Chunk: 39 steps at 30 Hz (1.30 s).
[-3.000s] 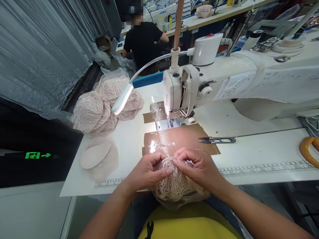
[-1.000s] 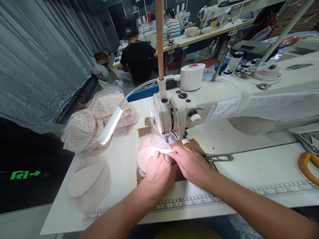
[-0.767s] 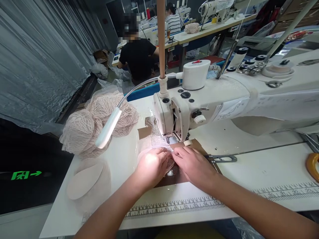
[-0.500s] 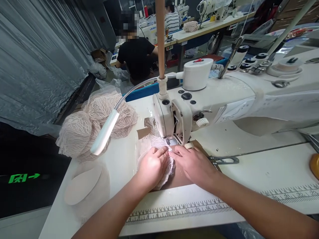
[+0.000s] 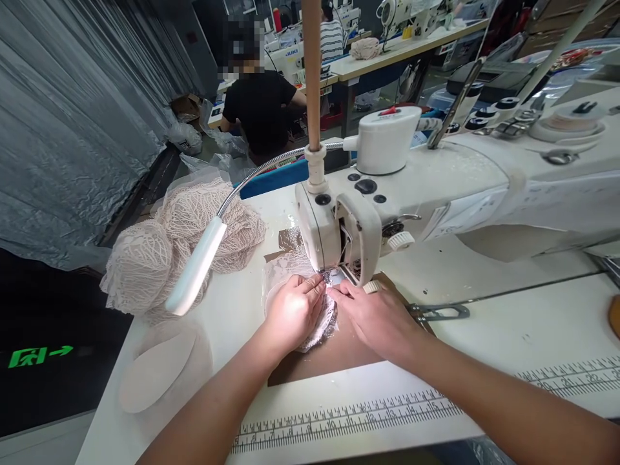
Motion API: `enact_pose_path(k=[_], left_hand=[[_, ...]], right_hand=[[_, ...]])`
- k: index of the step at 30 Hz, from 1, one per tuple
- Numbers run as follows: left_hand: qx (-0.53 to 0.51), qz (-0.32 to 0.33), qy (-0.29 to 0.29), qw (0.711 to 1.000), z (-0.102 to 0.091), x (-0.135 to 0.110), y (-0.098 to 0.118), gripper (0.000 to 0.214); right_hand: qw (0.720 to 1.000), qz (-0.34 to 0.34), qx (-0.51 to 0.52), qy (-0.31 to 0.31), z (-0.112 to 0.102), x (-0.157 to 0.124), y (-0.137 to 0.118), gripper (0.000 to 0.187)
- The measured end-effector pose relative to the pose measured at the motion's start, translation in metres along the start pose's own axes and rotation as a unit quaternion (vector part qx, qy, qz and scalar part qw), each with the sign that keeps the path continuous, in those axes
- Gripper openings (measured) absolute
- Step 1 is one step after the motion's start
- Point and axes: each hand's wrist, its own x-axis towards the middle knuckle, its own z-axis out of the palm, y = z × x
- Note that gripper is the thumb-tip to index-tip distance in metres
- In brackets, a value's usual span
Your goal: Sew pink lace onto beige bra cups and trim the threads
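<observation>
A small pale lace piece lies on the brown patch of the table, right under the needle of the white sewing machine. My left hand rests on top of the lace with its fingertips pinching the fabric edge by the presser foot. My right hand lies flat beside it on the right, fingers pressed down on the lace edge close to the needle.
A heap of lace pieces sits at the left under a gooseneck lamp. Flat oval pads lie near the front left. Thread snips lie right of my hands. A person in black sits at another table behind.
Three seconds ago both hands held the lace near my lap. They carried it onto the table and slid it forward under the machine's needle.
</observation>
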Motion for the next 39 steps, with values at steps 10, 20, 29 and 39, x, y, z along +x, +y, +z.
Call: enact_pose_path(k=[10, 20, 29, 39], left_hand=[[-0.027, -0.002, -0.021, 0.999, 0.0, 0.001, -0.004, 0.027], [0.013, -0.076, -0.034, 0.996, -0.002, -0.003, -0.006, 0.033], [0.018, -0.133, -0.025, 0.991, -0.004, -0.009, -0.011, 0.039], [-0.257, -0.027, -0.07, 0.963, -0.049, -0.056, 0.015, 0.032]], right_hand=[[1.0, -0.005, -0.014, -0.028, 0.001, -0.002, 0.0, 0.039], [1.0, -0.006, 0.002, -0.016, 0.002, -0.004, 0.001, 0.041], [0.999, -0.021, 0.032, 0.027, 0.007, -0.009, 0.002, 0.038], [0.96, -0.147, 0.224, 0.076, 0.001, -0.016, 0.009, 0.032]])
